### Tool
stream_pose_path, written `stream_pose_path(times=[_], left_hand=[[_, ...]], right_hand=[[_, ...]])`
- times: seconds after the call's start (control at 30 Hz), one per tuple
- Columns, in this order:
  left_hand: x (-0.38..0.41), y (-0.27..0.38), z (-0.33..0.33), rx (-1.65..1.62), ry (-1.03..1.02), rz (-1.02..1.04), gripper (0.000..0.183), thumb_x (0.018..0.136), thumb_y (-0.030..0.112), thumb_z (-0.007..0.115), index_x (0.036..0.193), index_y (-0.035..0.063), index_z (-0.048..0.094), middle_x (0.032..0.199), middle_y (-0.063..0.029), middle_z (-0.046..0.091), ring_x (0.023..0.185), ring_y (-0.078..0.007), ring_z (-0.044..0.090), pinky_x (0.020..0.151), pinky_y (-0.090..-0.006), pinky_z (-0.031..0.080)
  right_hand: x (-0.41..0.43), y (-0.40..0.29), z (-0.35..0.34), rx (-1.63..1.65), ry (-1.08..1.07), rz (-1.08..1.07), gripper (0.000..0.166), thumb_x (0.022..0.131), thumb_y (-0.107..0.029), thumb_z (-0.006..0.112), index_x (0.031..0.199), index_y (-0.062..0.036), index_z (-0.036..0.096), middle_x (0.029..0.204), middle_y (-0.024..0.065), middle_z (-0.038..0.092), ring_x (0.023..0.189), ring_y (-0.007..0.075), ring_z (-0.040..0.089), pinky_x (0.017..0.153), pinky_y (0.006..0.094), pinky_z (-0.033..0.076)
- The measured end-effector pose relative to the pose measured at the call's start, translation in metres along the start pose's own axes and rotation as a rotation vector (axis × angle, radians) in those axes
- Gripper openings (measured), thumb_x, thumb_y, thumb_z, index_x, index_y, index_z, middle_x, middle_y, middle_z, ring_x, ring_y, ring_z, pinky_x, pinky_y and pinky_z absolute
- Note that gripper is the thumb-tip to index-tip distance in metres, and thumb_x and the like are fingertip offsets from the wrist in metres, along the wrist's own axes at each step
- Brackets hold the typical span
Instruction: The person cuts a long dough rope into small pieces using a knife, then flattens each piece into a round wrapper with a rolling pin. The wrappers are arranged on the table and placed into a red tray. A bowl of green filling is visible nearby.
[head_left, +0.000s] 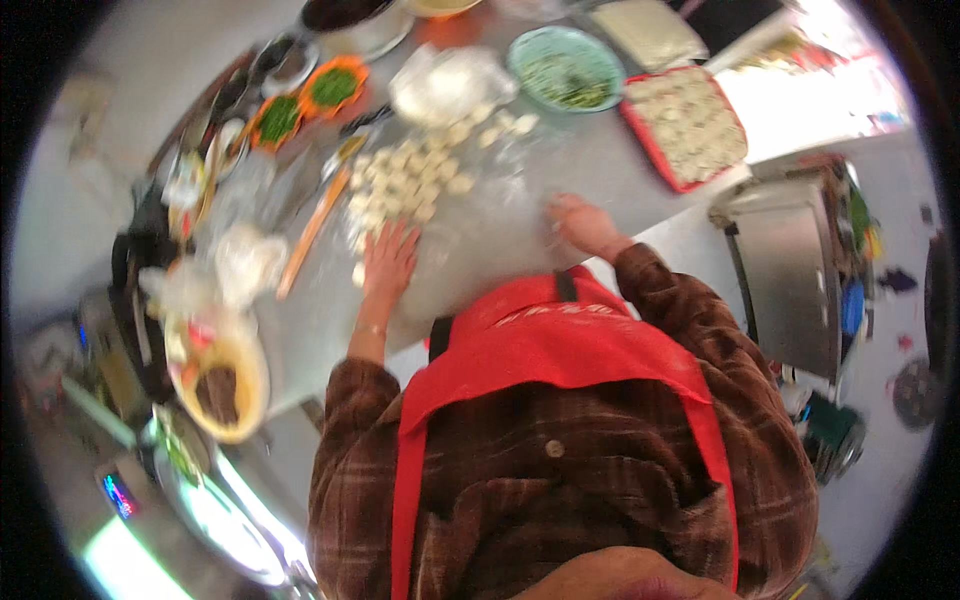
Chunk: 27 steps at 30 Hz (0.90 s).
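Observation:
Many small pale dough pieces (405, 180) lie in a loose heap on the metal worktop (480, 240). My left hand (390, 259) rests palm down at the near edge of the heap, fingers apart, touching a few pieces. Over the bare metal to the right is my right hand (581, 221), blurred, its fingers partly curled; whether it holds something cannot be told. A wooden rolling pin (313, 232) lies left of the dough. Behind the heap sits a clear plastic bag with white contents (450, 84), beside a light-blue bowl of chopped green filling (568, 71).
At the right stands a red tray (686, 127) filled with pale, dumpling-like pieces. Orange bowls of chopped greens (334, 86) are at the back left. A yellowish basin (255, 375) and another plastic bag (247, 262) occupy the left side. A steel cabinet (787, 262) stands beyond the right edge.

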<state>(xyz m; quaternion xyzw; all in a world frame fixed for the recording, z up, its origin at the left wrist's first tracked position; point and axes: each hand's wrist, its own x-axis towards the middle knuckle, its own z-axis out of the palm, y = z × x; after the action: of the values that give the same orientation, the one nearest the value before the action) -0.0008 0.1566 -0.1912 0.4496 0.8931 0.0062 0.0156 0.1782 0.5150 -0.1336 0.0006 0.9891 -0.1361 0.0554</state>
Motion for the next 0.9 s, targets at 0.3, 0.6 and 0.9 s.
stream_pose_path(times=[0.3, 0.6, 0.9], left_hand=[[0.019, -0.025, -0.001, 0.121, -0.052, -0.167, 0.047, 0.095, 0.014, 0.037, 0.141, 0.0261, 0.037, 0.152, 0.0031, 0.024, 0.142, -0.0205, 0.017, 0.115, -0.0471, 0.013], [-0.048, -0.024, 0.005, -0.029, -0.073, 0.091, 0.044, 0.094, 0.030, 0.045, 0.137, 0.0220, 0.043, 0.148, 0.0021, 0.032, 0.139, -0.0214, 0.024, 0.113, -0.0490, 0.018], [0.034, -0.079, -0.004, 0.077, 0.430, -0.295, 0.038, 0.088, 0.020, 0.055, 0.126, 0.0163, 0.054, 0.138, -0.0024, 0.045, 0.130, -0.0243, 0.037, 0.105, -0.0464, 0.032]], right_hand=[[0.016, -0.029, -0.007, 0.008, -0.130, -0.034, 0.041, 0.082, -0.015, 0.056, 0.122, -0.0109, 0.052, 0.131, 0.0125, 0.049, 0.119, 0.0314, 0.049, 0.094, 0.0401, 0.046], [0.035, -0.027, -0.001, 0.086, -0.040, -0.070, 0.034, 0.084, -0.014, 0.054, 0.117, -0.0091, 0.055, 0.129, 0.0122, 0.050, 0.118, 0.0305, 0.049, 0.094, 0.0399, 0.046], [0.058, -0.049, 0.003, 0.143, -0.034, -0.175, 0.029, 0.084, -0.014, 0.054, 0.113, -0.0102, 0.058, 0.120, 0.0111, 0.056, 0.117, 0.0303, 0.050, 0.096, 0.0390, 0.044]])
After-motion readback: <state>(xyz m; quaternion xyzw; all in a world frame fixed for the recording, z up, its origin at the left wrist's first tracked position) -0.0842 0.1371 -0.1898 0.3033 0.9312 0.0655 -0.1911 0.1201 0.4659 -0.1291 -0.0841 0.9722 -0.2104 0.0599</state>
